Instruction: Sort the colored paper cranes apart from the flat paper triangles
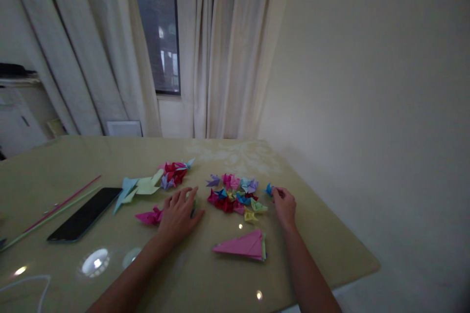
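Observation:
My right hand (284, 207), thumb and fingertips pinched together, holds a small blue origami piece (269, 189) at the right of the pile. That pile is made of several small origami pieces (226, 204) in red, pink, yellow, blue and purple. On the left, my left hand (179, 211) is palm down over the table with its fingers stretched out. A magenta origami piece (148, 218) sticks out beside it, partly covered by the hand. Something small and greenish shows between its thumb and forefinger, too hidden to name. Between my forearms lies a folded pink paper wedge (242, 246) with green at its wide end.
Beyond my left hand lies a second cluster of origami (176, 174), beside pale green and blue folded papers (147, 186). A black phone (86, 215) and two thin sticks (69, 199) lie further left. The glossy table (330, 234) ends near the right wall.

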Tool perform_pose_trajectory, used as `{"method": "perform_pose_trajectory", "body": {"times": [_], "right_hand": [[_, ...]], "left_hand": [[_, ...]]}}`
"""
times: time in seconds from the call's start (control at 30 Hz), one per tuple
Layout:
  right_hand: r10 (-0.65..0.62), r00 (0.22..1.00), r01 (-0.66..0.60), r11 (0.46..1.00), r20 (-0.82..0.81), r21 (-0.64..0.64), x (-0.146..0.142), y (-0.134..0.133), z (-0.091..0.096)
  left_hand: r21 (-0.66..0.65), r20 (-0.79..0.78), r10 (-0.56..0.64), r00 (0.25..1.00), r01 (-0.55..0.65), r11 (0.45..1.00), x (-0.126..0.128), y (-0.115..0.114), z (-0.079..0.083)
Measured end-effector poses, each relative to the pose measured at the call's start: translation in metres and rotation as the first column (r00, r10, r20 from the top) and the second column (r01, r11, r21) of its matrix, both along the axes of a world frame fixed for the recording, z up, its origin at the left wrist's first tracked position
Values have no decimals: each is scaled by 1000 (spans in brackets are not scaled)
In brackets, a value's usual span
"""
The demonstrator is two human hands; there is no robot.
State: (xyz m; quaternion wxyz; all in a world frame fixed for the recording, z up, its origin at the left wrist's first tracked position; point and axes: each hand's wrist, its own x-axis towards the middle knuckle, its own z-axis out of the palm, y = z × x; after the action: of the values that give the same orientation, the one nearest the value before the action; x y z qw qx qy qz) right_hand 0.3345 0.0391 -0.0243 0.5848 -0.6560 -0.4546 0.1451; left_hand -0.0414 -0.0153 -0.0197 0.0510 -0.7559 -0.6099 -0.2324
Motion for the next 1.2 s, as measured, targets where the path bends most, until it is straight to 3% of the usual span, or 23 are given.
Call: {"method": "perform_pose_trajectory", "body": {"times": [0.07, 0.23, 0.5, 0.63, 0.73, 0.83, 0.93, 1.0, 1.1, 1.2], "right_hand": [[21, 1000, -21, 1000, 13, 12, -2, -1, 2], [78, 996, -78, 997, 41, 12, -10, -2, 4], [-7, 986, -1, 999, 168, 44, -14, -7, 11], [101, 974, -134, 979, 202, 155, -35, -19, 25], [352, 899, -401, 901, 260, 168, -59, -30, 35], [607, 717, -668, 739, 342, 86, -82, -38, 39], [738, 575, -796, 604, 354, 33, -97, -43, 37], [763, 546, -819, 573, 348, 28, -102, -45, 34], [768, 569, -811, 582, 294, 49, -102, -43, 32], [678, 722, -692, 707, 137, 144, -90, -37, 32]], "left_hand": [[-49, -12, 61, 998, -62, 997, -2, 0, 2], [-118, 75, -45, 996, 53, 992, -7, 7, 0], [73, 158, -91, 983, 80, 994, -3, 9, -6], [241, 167, -171, 971, 128, 962, 2, 7, -6], [369, 137, -345, 929, 275, 888, 13, -1, -2], [390, 72, -498, 864, 435, 812, 28, -14, 4], [354, 6, -592, 806, 552, 755, 41, -23, 7], [348, -4, -620, 785, 582, 735, 46, -25, 7], [386, -13, -581, 814, 541, 748, 46, -22, 7], [402, -9, -352, 936, 326, 856, 41, -18, 9]]}}
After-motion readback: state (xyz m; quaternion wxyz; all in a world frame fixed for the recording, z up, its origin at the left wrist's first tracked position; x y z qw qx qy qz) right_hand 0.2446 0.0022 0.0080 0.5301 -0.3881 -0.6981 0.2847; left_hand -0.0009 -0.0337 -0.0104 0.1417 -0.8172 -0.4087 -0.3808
